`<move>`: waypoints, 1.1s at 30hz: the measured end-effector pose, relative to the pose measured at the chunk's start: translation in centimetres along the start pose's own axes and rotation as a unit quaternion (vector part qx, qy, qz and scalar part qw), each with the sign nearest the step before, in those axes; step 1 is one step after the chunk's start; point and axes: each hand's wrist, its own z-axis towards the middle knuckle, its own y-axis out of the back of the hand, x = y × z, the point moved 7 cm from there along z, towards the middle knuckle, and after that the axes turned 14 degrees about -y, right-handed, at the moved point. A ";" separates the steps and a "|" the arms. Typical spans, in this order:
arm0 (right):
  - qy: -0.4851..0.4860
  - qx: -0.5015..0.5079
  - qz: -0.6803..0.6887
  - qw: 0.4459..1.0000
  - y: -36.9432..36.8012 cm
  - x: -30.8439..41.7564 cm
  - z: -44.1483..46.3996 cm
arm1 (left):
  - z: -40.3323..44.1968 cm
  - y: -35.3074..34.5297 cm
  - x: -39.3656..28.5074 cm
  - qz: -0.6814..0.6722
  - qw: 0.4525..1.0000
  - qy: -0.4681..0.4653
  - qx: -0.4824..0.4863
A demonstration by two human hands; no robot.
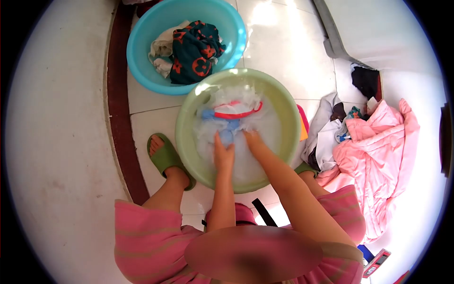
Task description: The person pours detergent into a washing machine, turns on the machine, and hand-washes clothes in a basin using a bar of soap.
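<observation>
A wet white garment (231,97) with blue patches and a red trim lies in cloudy, sudsy water inside a pale green basin (288,128). My left hand (223,154) is closed on the near part of the garment, where a blue piece shows between thumb and fingers. To its right, my right hand (253,142) reaches into the water at the garment's near edge. The fingers of that hand are mostly hidden by suds and cloth, so I cannot see whether they grip it.
Behind stands a blue basin (142,66) holding a dark green cloth with orange patterns (196,52) and pale cloth. A pink padded jacket (369,165) and grey clothes (324,132) lie on the tiles at right. Green slippers (165,154) flank the green basin. A wall is at left.
</observation>
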 end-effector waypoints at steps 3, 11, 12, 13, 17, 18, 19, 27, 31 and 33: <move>0.035 -0.005 -0.110 0.993 0.2 0.7 0.9 | 0.8 -0.3 1.9 -0.114 0.988 0.017 -0.106; 0.103 -0.076 0.096 0.987 10.9 7.1 -7.8 | 1.0 -2.7 -3.2 -0.764 0.633 0.121 0.002; 0.123 -0.074 0.127 0.981 12.8 8.7 -10.9 | 1.1 -2.8 -3.7 -0.788 0.606 0.097 0.054; 0.168 -0.056 0.146 0.973 13.8 10.1 -13.7 | 0.7 -2.7 -4.6 -0.803 0.583 0.080 0.090; 0.315 -0.031 0.084 0.945 12.8 12.3 -16.6 | -1.7 -2.3 -8.4 -0.831 0.536 0.076 0.125; 0.303 -0.091 0.047 0.947 12.6 11.2 -14.6 | -1.8 -2.2 -8.8 -0.836 0.527 0.093 0.120; 0.261 -0.152 0.096 0.948 14.0 10.6 -12.3 | -1.3 -2.3 -9.2 -0.845 0.512 0.107 0.114; 0.012 -0.376 0.072 0.924 18.4 3.6 -3.2 | -0.6 0.1 -7.8 -0.589 0.805 0.000 -0.071; 0.060 -0.263 -0.035 0.962 12.1 5.8 -4.4 | 0.2 2.1 -4.5 -0.054 0.988 0.008 -0.145; 0.061 -0.216 -0.074 0.972 9.2 5.5 -4.3 | 0.1 2.4 -3.4 0.146 0.982 0.055 -0.107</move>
